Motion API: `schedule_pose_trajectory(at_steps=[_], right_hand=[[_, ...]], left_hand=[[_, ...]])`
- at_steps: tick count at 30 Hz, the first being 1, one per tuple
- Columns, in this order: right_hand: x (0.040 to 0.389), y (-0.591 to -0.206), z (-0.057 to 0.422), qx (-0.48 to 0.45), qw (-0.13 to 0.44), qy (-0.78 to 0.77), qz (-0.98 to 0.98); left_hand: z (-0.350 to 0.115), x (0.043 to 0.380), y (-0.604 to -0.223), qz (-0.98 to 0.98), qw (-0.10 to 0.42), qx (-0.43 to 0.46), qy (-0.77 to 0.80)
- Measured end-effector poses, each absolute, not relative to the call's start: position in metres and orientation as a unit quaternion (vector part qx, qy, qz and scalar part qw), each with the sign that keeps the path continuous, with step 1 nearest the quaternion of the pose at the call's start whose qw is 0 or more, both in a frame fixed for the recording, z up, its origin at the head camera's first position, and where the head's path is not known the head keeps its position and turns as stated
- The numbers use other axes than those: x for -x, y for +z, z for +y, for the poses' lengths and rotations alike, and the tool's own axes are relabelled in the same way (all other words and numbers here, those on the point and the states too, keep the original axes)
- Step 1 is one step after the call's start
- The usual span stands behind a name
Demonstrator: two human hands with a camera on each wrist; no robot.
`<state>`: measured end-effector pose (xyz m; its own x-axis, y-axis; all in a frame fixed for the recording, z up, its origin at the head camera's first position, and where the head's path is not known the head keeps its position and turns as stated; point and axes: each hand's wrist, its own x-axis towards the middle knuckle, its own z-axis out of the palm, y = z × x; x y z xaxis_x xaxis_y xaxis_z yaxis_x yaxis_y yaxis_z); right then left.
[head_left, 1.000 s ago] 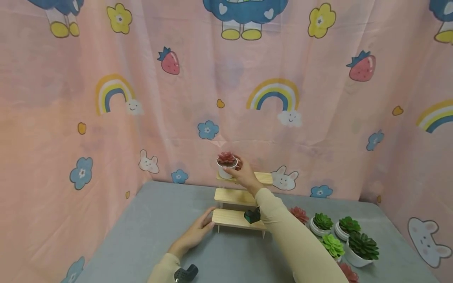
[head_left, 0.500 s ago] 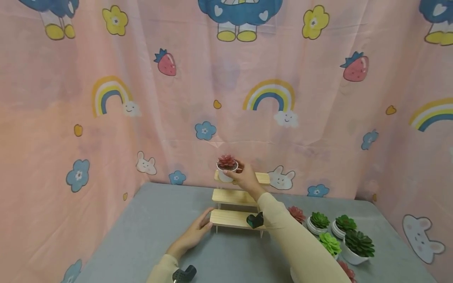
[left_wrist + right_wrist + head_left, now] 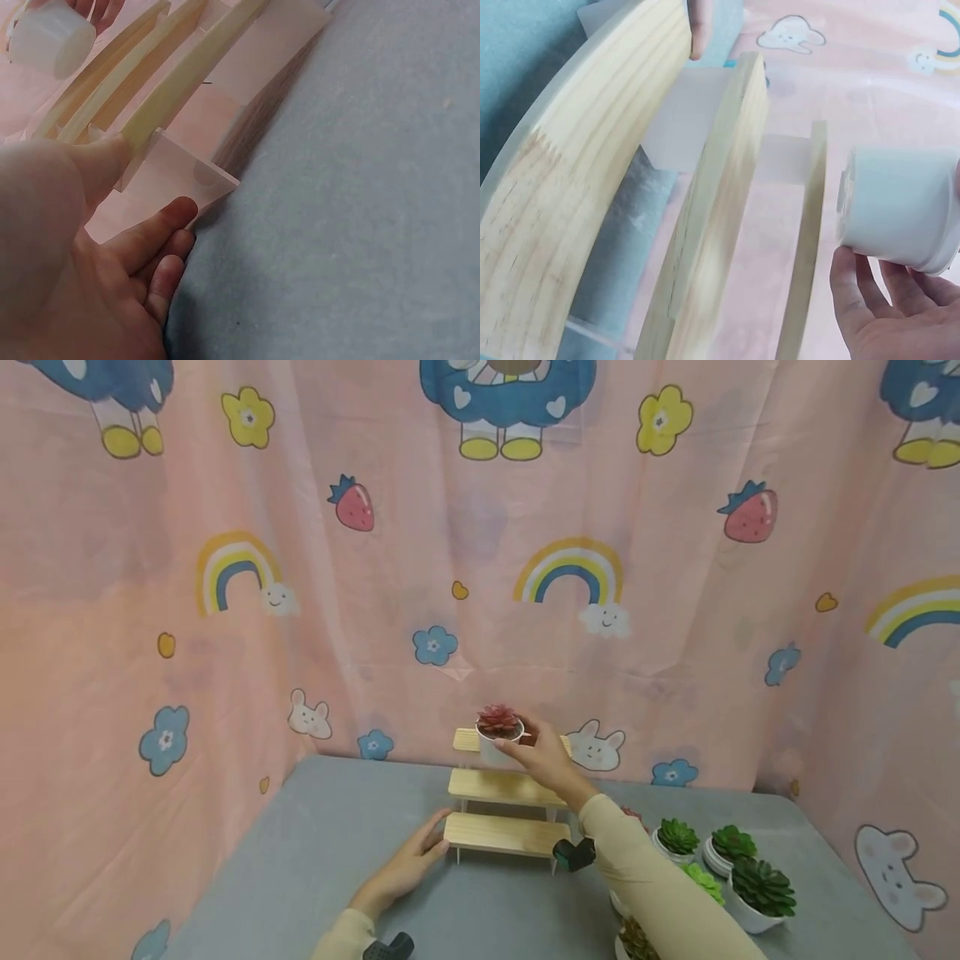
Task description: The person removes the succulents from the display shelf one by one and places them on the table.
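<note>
My right hand [image 3: 546, 758] holds a white pot [image 3: 900, 210] with a red succulent [image 3: 499, 720] at the top shelf [image 3: 466, 740] of a three-step wooden stand. In the right wrist view, a gap separates the pot's base from that shelf, and fingertips touch the pot's lower side. My left hand [image 3: 408, 860] rests against the stand's left side. Its thumb touches the end of the bottom shelf [image 3: 508, 834], and its fingers lie along the pale side panel [image 3: 180, 169]. The middle shelf [image 3: 498, 786] bears nothing visible.
Several potted succulents stand at the right on the grey table [image 3: 300, 852], among them a dark green one [image 3: 762, 887] and a smaller green one [image 3: 678, 836]. My right sleeve hides some. A printed pink curtain [image 3: 405, 552] hangs behind the table.
My right hand has moved the potted red succulent rightward from the top shelf's left end and slightly toward me. My left hand stays at the stand. The head view has shifted a little.
</note>
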<state>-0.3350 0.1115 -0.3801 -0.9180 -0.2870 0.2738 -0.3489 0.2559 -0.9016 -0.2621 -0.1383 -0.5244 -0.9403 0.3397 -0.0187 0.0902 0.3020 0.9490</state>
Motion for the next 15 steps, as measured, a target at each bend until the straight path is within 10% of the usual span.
schedule_pose_trajectory(at_steps=[15], right_hand=[[0.309,-0.385,0.15,-0.195,0.022,0.58,-0.791]], left_hand=[[-0.139,0.265,-0.526,0.799,0.11,-0.131,0.576]])
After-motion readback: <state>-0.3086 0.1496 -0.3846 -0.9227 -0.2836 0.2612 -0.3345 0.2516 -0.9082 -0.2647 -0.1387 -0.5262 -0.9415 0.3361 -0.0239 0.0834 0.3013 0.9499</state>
